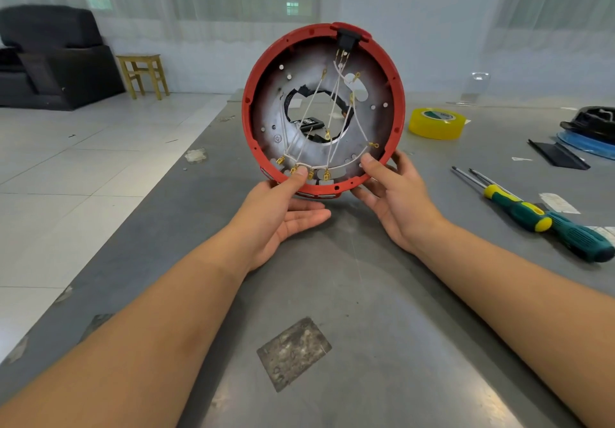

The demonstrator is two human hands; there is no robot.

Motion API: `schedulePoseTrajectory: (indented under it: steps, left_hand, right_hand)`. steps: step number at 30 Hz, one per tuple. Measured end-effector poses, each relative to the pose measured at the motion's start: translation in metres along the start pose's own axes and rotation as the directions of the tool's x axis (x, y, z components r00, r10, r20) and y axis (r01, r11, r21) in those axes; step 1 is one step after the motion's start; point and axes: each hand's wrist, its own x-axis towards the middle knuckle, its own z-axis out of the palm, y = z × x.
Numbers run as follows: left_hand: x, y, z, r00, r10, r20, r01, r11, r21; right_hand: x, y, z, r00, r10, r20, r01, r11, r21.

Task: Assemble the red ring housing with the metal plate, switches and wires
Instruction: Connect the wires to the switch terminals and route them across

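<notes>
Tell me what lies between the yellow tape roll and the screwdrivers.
Head view: bare table between the tape roll and screwdrivers.

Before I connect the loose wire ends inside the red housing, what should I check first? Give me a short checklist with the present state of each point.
1. Red ring housing held steady: ok, left hand and right hand grip its lower rim, standing on edge.
2. Metal plate seated inside the ring: ok, as far as visible.
3. Black switch in place at the top: ok.
4. White wires free of tangles: not ok, several cross over the centre hole.
5. Brass terminals at the lower rim fully pushed on: cannot tell.
6. Screwdrivers within reach: ok, on the table at the right.
</notes>
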Motion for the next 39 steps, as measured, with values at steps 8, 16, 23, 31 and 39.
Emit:
schedulePoseTrajectory:
  steps: [8,16,23,31,39]
  left_hand:
    - [0.000,0.002,-0.007,0.992,-0.066,0.105,0.075,0.994,-0.081]
    - [0.003,0.004,-0.015,0.978,-0.115,0.173,0.141,0.979,-0.148]
    - [0.006,0.004,-0.019,0.969,-0.155,0.191,0.186,0.970,-0.156]
    - [0.007,0.002,-0.018,0.977,-0.130,0.171,0.149,0.984,-0.101]
    - [0.005,0.001,-0.015,0.980,-0.098,0.173,0.114,0.990,-0.085]
  right_hand:
    - [0.004,0.004,-0.004,0.990,0.110,0.087,-0.107,0.994,-0.032]
    - [0.004,0.002,-0.004,0.981,0.155,0.115,-0.152,0.988,-0.038]
    - [0.003,0.002,-0.002,0.987,0.131,0.095,-0.120,0.986,-0.119]
    - [-0.004,-0.008,-0.008,0.784,-0.617,0.063,0.357,0.366,-0.860]
    - [-0.019,-0.008,0.014,0.629,-0.504,0.592,0.611,-0.151,-0.777]
